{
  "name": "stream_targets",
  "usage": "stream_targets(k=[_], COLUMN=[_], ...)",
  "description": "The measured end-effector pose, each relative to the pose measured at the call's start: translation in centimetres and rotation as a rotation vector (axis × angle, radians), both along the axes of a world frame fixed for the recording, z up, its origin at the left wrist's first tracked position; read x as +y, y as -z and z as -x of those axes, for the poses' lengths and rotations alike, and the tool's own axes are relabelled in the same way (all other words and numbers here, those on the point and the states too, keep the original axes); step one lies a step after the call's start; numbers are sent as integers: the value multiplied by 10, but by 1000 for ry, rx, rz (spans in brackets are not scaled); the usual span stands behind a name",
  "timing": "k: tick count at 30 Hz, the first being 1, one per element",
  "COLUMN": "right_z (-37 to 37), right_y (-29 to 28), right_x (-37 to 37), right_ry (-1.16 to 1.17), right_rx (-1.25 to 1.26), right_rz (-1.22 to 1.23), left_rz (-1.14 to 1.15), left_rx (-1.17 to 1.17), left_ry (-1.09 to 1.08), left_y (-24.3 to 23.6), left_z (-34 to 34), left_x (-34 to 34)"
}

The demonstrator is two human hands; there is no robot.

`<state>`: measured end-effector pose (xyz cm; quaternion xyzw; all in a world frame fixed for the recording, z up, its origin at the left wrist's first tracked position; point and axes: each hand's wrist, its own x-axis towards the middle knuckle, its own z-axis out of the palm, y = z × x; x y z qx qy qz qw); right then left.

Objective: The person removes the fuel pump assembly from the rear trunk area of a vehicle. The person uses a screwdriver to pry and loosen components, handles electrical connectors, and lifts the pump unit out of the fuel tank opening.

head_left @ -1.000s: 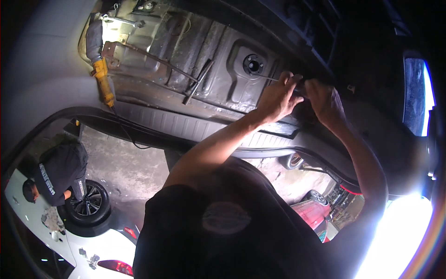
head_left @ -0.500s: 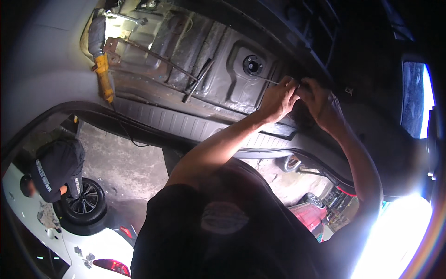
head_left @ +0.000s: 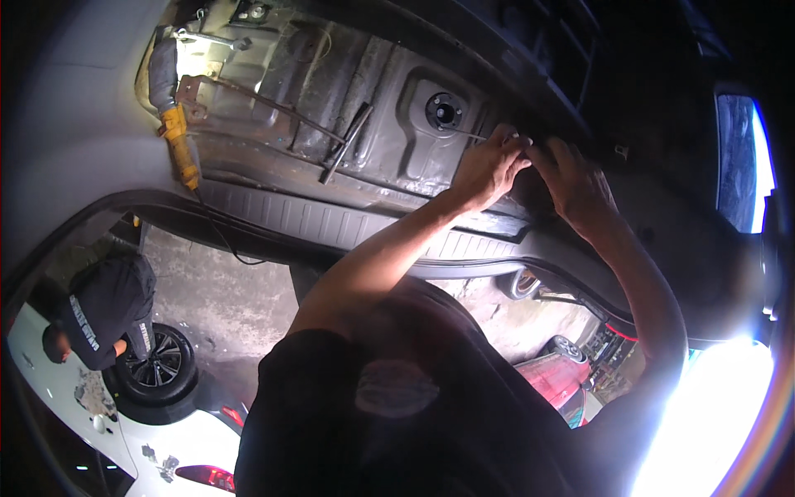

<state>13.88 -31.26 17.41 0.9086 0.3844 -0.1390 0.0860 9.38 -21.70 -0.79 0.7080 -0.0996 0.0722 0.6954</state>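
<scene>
Both hands meet over the bare metal floor pan of a vehicle, right of a round black fitting. My left hand is closed in a pinch on a thin rod, which runs left toward that fitting. Close beside it, my right hand has its fingers curled toward the left fingertips. What the right fingers hold is hidden in shadow. On the pan to the left lies a T-handle tool, its long shaft reaching toward a rusty bracket.
A yellow work light lights the far left, beside a wrench; its cord crosses the door sill. Below left, a person bends over a wheel by a white car. A red vehicle stands below right.
The view has shifted slightly, so the pan and tools sit a little further left. My left hand has moved slightly up and left, still on the rod. The person by the wheel has shifted posture.
</scene>
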Motion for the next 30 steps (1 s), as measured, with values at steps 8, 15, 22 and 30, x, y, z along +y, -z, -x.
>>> stream_targets(k=[8, 15, 22, 30], right_z=[-5, -18, -21, -34], right_y=[15, 24, 14, -2], right_x=[-3, -37, -8, -1], right_ry=[302, 742, -271, 723], right_rx=[79, 462, -147, 465], right_rz=[-132, -27, -86, 49], left_rz=[-75, -75, -6, -60], left_rx=[69, 57, -40, 68], left_ry=[11, -50, -16, -33], left_y=[1, -18, 5, -1], left_z=[1, 6, -3, -1], left_x=[-4, 0, 1, -1])
